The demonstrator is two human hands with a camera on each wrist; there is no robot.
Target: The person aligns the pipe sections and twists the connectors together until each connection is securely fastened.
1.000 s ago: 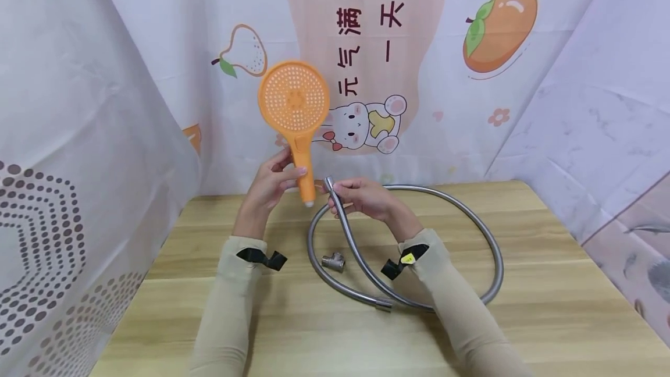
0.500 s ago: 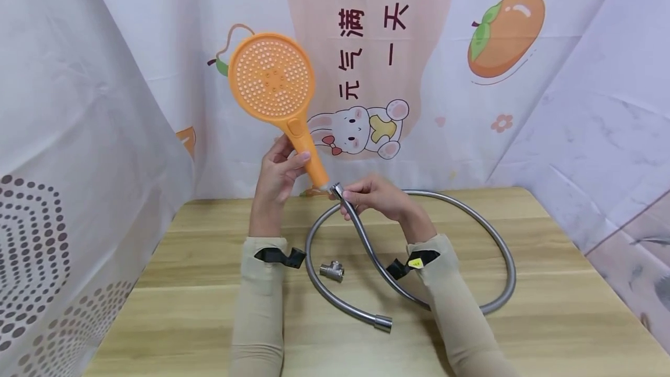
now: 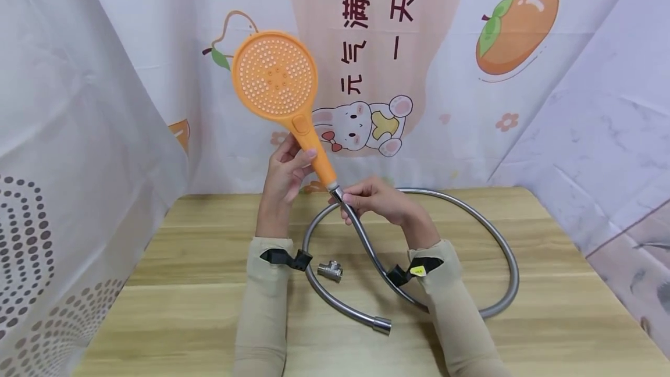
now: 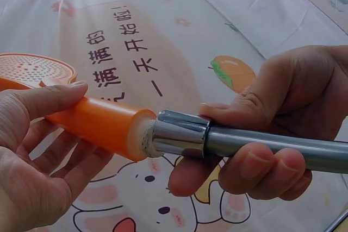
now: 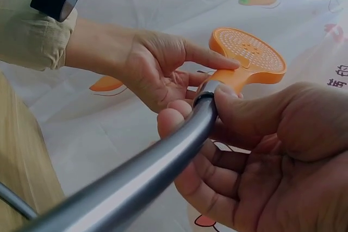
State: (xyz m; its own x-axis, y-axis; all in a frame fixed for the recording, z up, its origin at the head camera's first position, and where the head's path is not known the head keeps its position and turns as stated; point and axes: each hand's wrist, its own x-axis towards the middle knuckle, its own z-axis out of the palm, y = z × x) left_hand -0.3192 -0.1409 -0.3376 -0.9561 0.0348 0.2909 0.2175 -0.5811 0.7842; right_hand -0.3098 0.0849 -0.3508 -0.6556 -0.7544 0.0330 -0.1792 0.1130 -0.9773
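An orange shower head is held up, tilted to the left, its handle gripped by my left hand between thumb and fingers. My right hand pinches the end of a grey metal shower hose just below its chrome nut. In the left wrist view the nut meets the white threaded end of the handle, and part of the thread still shows. From the right wrist view, the hose runs in line toward the shower head.
A small metal tee fitting lies on the wooden table inside the hose's loop. The hose's other end rests near the front. A printed cloth hangs behind the table.
My left hand has raised and tilted the shower head, bringing its handle end down to the right. The hose nut, first apart from the handle, now meets its threaded end.
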